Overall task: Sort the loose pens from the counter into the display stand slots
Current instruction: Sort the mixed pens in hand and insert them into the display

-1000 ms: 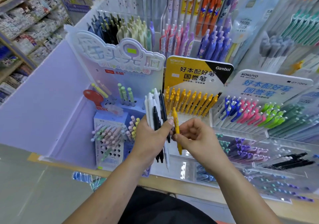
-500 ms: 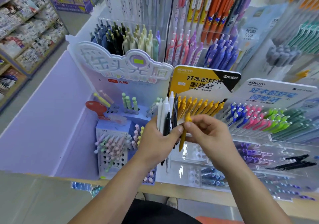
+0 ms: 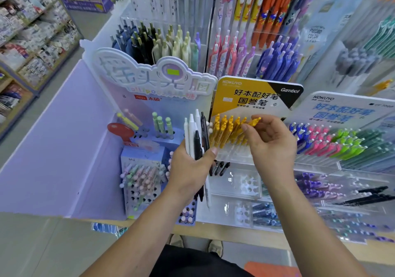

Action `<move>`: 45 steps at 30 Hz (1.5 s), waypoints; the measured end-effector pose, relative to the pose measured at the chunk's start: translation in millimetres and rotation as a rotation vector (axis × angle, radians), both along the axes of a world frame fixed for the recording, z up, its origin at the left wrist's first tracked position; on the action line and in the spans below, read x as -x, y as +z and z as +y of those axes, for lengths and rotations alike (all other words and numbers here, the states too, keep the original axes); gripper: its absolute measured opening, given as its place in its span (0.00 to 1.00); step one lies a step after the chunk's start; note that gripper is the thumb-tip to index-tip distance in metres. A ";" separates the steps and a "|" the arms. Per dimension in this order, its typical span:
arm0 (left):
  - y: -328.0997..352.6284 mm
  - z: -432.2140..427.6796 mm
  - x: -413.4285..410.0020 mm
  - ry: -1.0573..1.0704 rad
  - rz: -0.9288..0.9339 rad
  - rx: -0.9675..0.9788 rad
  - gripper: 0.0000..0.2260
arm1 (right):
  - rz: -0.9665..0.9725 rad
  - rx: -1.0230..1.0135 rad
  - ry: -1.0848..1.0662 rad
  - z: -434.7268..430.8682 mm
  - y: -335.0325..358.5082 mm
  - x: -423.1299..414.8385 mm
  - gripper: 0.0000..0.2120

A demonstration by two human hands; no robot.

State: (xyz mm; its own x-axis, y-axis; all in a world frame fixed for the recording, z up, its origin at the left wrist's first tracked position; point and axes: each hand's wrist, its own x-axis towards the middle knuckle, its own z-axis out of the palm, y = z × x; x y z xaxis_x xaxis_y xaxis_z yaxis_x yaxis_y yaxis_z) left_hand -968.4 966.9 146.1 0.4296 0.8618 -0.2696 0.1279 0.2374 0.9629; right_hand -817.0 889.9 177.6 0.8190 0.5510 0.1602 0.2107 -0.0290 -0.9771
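My left hand (image 3: 191,170) grips a bundle of white and black pens (image 3: 195,137), held upright in front of the stands. My right hand (image 3: 270,143) pinches a single yellow pen (image 3: 253,122) by its upper end, over the right side of the row of yellow pens (image 3: 224,130). That row stands in the slots of the yellow display stand (image 3: 254,96) with the black corner. The lower part of the held yellow pen is hidden behind my fingers.
A lilac stand (image 3: 154,80) with pastel pens is at the left. A white stand (image 3: 346,110) with blue, pink and green pens sits at the right. Clear trays (image 3: 241,187) of pens lie below, along the wooden counter edge (image 3: 235,234). Taller pen racks rise behind.
My right hand carried the yellow pen away from the bundle, up and right to the yellow row. My left hand kept hold of the white and black pens. The camera moved closer.
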 end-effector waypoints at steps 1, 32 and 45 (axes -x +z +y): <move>-1.0 -0.5 0.4 0.006 -0.010 0.031 0.06 | 0.000 -0.007 -0.001 -1.0 -0.1 0.0 0.10; -4.4 -26.0 2.7 -0.194 -0.078 0.024 0.01 | -0.129 0.322 0.078 -19.3 -15.3 9.4 0.18; -23.8 -56.3 -28.1 -0.130 -0.014 0.053 0.04 | 0.332 0.032 0.178 -56.0 -12.6 -19.9 0.07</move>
State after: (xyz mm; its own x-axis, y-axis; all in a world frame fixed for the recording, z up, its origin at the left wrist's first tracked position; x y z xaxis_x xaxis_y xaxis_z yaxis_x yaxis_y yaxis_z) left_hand -940.3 910.6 122.3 0.5411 0.7832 -0.3064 0.1475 0.2703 0.9514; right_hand -797.1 833.9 165.1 0.7142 0.6901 -0.1170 -0.1125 -0.0519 -0.9923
